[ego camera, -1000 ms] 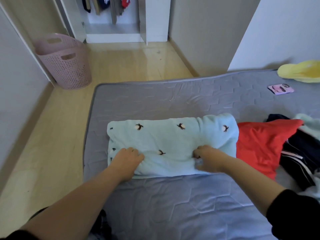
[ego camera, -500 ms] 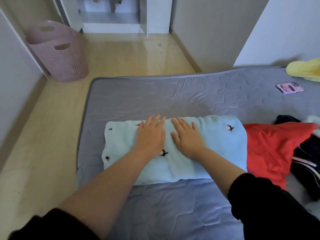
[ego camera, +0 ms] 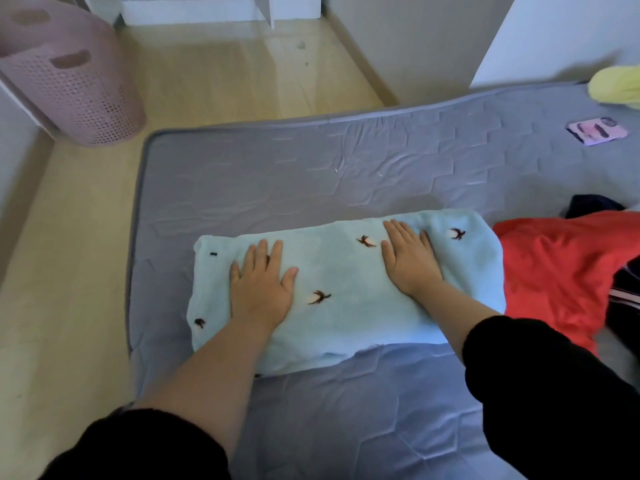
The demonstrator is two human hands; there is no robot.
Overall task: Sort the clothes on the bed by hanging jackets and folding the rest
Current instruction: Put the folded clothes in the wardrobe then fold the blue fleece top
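Your left hand [ego camera: 261, 284] and right hand [ego camera: 408, 258] lie flat, fingers straight, on the folded light-blue garment [ego camera: 346, 296]. It rests on the grey mattress [ego camera: 311, 174], touching a red garment [ego camera: 554, 271].

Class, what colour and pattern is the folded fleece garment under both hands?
Light blue fleece garment with small dark bird-like motifs; head view.

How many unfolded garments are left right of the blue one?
2: a red garment against the right end of the folded blue garment, and a dark striped garment beyond it, cut off by the frame edge. More may lie out of view.
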